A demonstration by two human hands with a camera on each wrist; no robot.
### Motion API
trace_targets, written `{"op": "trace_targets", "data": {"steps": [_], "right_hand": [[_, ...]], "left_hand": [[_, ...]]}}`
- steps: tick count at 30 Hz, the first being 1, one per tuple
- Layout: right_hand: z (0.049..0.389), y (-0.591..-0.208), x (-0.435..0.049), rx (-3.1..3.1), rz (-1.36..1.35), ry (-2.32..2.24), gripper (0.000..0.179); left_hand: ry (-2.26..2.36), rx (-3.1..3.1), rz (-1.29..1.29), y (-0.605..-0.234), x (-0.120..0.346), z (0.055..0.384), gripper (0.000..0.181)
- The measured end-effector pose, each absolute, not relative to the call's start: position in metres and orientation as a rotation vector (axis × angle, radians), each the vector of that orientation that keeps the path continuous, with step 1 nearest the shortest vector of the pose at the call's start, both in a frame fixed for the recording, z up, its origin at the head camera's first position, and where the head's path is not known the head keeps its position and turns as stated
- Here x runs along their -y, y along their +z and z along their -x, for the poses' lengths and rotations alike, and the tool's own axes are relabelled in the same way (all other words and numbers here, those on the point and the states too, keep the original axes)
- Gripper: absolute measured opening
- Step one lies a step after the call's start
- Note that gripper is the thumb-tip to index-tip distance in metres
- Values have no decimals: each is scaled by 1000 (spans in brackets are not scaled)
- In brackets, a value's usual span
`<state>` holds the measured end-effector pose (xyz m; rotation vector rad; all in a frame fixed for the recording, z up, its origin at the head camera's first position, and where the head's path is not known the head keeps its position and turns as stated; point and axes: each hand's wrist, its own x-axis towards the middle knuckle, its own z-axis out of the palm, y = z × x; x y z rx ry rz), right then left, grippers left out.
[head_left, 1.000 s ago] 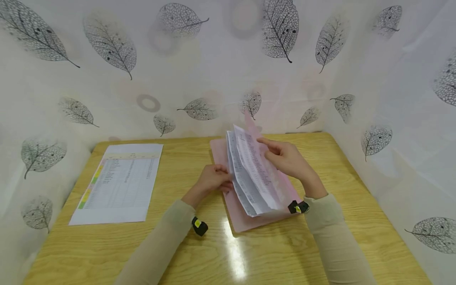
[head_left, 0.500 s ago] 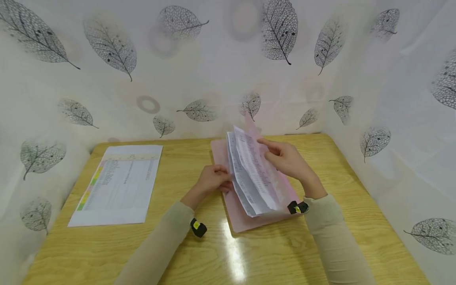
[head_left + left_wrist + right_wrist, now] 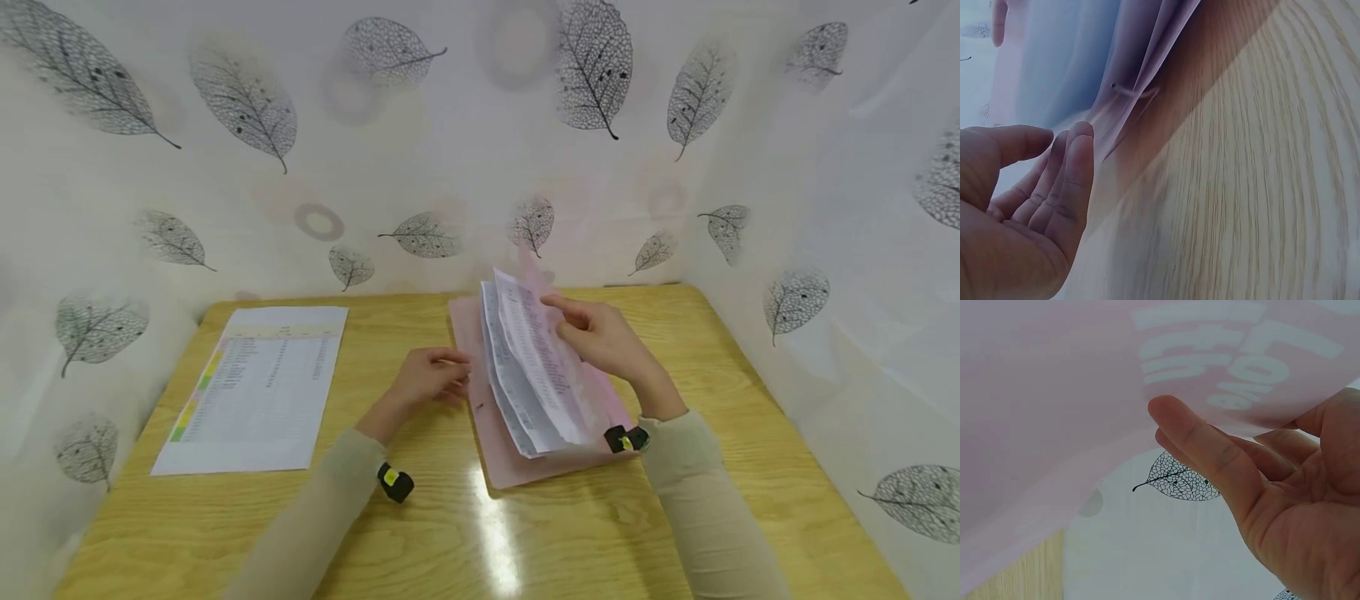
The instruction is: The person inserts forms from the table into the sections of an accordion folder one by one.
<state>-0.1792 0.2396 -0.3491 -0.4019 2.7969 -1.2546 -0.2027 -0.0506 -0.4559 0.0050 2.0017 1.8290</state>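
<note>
A pink folder (image 3: 504, 475) lies spread on the table, its right cover (image 3: 1054, 425) lifted, with white lettering on the outside. Several printed sheets (image 3: 528, 367) stand tilted inside it. My right hand (image 3: 606, 337) pinches the edge of the raised cover between thumb and fingers. My left hand (image 3: 429, 379) is at the folder's left edge, its fingers loosely bent and holding nothing. In the left wrist view, the left hand (image 3: 1041, 194) shows its thumb near the fingertips, just beside the folder's spine (image 3: 1129, 100), where a thin pale strip sticks out.
A printed table sheet (image 3: 255, 392) with coloured cells along its left side lies flat at the left of the wooden table (image 3: 420, 542). A pale curtain (image 3: 450, 125) with leaf prints hangs close behind the table and along both sides.
My left hand has let go of the folder's left side and moved a little to the left. The right hand keeps its hold on the cover, and the sheets stay as they were.
</note>
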Motion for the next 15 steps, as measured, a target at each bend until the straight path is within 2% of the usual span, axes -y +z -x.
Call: {"op": "trace_targets", "data": {"steps": [9, 15], "right_hand": [[180, -350, -239, -2785, 410, -1258, 45], [179, -350, -238, -2788, 414, -1252, 45]], "left_hand": [[1753, -2101, 45, -456, 108, 209, 35], [1725, -2196, 100, -442, 153, 211, 43]]}}
